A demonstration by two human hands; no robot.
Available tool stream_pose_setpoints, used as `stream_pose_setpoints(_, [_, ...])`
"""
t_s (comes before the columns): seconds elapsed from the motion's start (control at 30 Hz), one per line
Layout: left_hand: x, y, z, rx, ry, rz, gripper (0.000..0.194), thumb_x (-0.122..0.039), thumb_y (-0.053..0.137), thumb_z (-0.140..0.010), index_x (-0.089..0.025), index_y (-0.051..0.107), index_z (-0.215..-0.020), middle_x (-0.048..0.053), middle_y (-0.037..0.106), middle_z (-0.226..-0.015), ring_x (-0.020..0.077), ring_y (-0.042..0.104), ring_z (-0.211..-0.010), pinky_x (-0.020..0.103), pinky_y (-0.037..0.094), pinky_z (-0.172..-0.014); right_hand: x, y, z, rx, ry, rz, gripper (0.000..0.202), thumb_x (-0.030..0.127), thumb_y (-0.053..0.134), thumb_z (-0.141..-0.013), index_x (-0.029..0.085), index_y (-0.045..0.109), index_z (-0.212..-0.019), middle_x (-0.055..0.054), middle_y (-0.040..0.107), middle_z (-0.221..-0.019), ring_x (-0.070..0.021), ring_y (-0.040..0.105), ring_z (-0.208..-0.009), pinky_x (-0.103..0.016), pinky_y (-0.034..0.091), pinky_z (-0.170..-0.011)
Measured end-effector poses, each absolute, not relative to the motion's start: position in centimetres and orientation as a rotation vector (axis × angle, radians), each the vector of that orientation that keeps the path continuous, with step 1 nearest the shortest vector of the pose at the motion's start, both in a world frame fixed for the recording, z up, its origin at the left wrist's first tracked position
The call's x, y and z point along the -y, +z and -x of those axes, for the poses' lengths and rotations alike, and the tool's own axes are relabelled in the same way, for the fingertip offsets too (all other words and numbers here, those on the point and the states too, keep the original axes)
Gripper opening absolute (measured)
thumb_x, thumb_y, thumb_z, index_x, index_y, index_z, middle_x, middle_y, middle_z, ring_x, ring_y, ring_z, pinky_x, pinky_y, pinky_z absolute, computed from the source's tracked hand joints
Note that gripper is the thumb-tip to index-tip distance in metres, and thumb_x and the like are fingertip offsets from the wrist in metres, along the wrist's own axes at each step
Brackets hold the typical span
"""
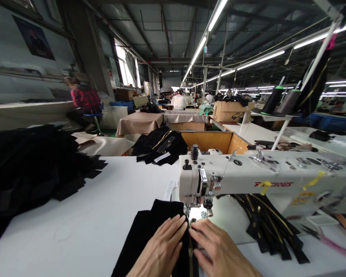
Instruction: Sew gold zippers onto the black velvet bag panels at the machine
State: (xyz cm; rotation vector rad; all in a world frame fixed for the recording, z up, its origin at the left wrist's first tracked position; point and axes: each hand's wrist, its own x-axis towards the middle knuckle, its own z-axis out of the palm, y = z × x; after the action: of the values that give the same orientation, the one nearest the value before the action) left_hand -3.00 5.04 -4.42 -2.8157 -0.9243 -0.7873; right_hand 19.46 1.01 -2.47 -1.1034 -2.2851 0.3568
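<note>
My left hand (163, 248) lies flat on a black fabric piece (142, 231), fingers stretched toward the needle area of the white sewing machine (239, 177). Along the right edge of that fabric runs a black zipper (191, 246) with gold teeth. My right hand (216, 246) holds the zipper with bent fingers, its fingertips close to the lit presser foot. Right of the needle, a bundle of black zippers (268, 227) with gold teeth lies on the machine bed. Pink-handled scissors (331, 240) rest at the far right.
A tall pile of black fabric pieces (31, 165) covers the left of the white table (86, 227). Behind the machine lie stacked black pieces (164, 144) with a gold zipper. Thread cones (272, 100) stand at right. A person in a red checked top (86, 99) sits at left.
</note>
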Motion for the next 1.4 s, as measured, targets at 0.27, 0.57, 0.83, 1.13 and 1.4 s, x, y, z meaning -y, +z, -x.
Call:
stream_pose_setpoints(0.27, [-5.2, -5.3, 3.2, 0.949, -0.789, 2.85, 0.053, -0.011, 0.044, -0.096, -0.023, 0.042, -0.147, 0.005, 0.053, -0.144, 0.0202, 0.048, -0.134, 0.037, 0.041, -0.111, -1.1, -2.2, -19.4, 2.286, 0.352, 1.102, 0.044, 0.005, 0.055, -0.08, 0.015, 0.06, -0.123, -0.01, 0.06, -0.119, -0.0242, 0.056, -0.112, -0.037, 0.049, -0.102])
stream_pose_setpoints(0.57, [-5.5, -5.6, 3.2, 0.955, -0.796, 2.903, 0.056, -0.011, 0.046, -0.095, -0.025, 0.039, -0.149, 0.005, 0.052, -0.144, 0.0213, 0.048, -0.134, 0.039, 0.041, -0.111, -1.0, -1.9, -19.3, 2.292, 0.359, 1.105, 0.045, 0.003, 0.055, -0.079, 0.014, 0.06, -0.122, -0.01, 0.06, -0.118, -0.0244, 0.056, -0.111, -0.038, 0.05, -0.1])
stream_pose_setpoints(0.83, [-5.3, -4.6, 3.2, 0.945, -0.67, 2.916, 0.059, -0.009, 0.046, -0.094, -0.022, 0.036, -0.151, 0.006, 0.05, -0.146, 0.021, 0.046, -0.135, 0.039, 0.042, -0.111, -1.2, -2.3, -19.4, 2.306, 0.357, 1.106, 0.044, 0.003, 0.055, -0.079, 0.014, 0.059, -0.121, -0.011, 0.059, -0.12, -0.0247, 0.056, -0.113, -0.037, 0.05, -0.101])
stream_pose_setpoints(1.13, [-5.1, -4.4, 3.2, 0.971, -0.722, 2.913, 0.057, -0.008, 0.047, -0.094, -0.022, 0.04, -0.149, 0.007, 0.05, -0.146, 0.0211, 0.048, -0.134, 0.038, 0.042, -0.111, -1.1, -1.9, -19.3, 2.299, 0.338, 1.1, 0.047, 0.002, 0.056, -0.077, 0.015, 0.059, -0.122, -0.011, 0.06, -0.118, -0.0246, 0.057, -0.11, -0.038, 0.051, -0.1])
stream_pose_setpoints(1.4, [-5.3, -4.2, 3.1, 0.935, -0.709, 2.956, 0.059, -0.01, 0.045, -0.095, -0.022, 0.035, -0.151, 0.006, 0.051, -0.146, 0.0211, 0.047, -0.135, 0.038, 0.041, -0.112, -1.1, -2.3, -19.2, 2.28, 0.349, 1.101, 0.051, 0.001, 0.055, -0.075, 0.014, 0.058, -0.124, -0.011, 0.061, -0.119, -0.0245, 0.057, -0.111, -0.037, 0.051, -0.102])
